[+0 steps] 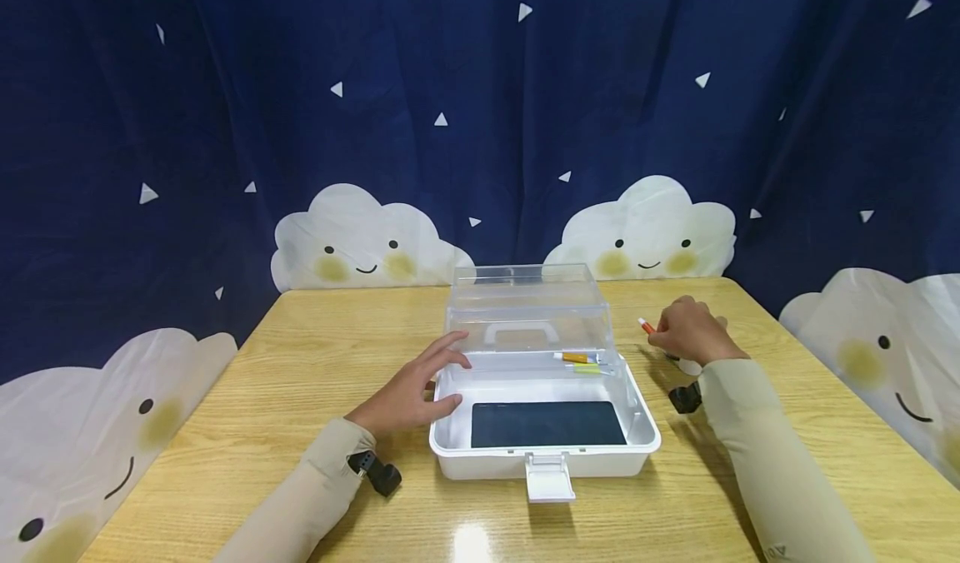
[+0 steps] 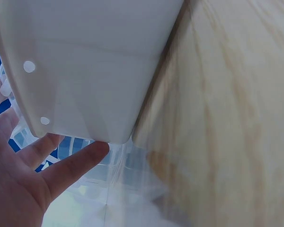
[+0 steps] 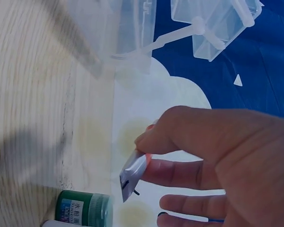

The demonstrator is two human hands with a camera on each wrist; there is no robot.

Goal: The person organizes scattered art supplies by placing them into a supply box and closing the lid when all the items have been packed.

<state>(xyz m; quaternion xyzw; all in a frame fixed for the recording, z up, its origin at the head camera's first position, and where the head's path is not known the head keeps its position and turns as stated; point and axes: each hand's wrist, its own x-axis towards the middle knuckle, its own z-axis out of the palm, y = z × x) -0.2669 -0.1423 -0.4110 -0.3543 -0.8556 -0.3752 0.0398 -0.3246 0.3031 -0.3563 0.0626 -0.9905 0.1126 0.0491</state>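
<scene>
White box [image 1: 487,467] sits mid-counter [image 1: 345,330], open, upright. Front latch [image 1: 550,484] flipped down. Clear lid [image 1: 525,284] with a handle stands raised at the back. Inside, on the box floor: dark rectangular panel [image 1: 547,424], lying flat, takes up most of the front part. Back right of the box: orange stick-like item [image 1: 577,358] and a yellow-green one [image 1: 588,370] just in front of it, both lying sideways by clear plastic; can't tell which compartment they're in. Right wrist view shows clear trays [image 3: 199,33] up on a pale hinge arm [image 3: 173,37]; contents unclear there.

Left grip [image 1: 411,392]: at the box's left side, fingers spread, relaxed, not clasping anything; left wrist view has a fingertip against the box edge. Right grip [image 1: 693,330]: right of the box, well apart from it, pinching a small red-and-white item [image 3: 134,171] between thumb and finger, so that item is outside the box, above the counter.

Near the right grip: green jar [image 3: 80,208] with a label, lying on its side or upright, can't tell. White object [image 3: 61,223] just beside it, mostly cropped. Behind: dark blue curtain [image 1: 450,47], cloud prints.
</scene>
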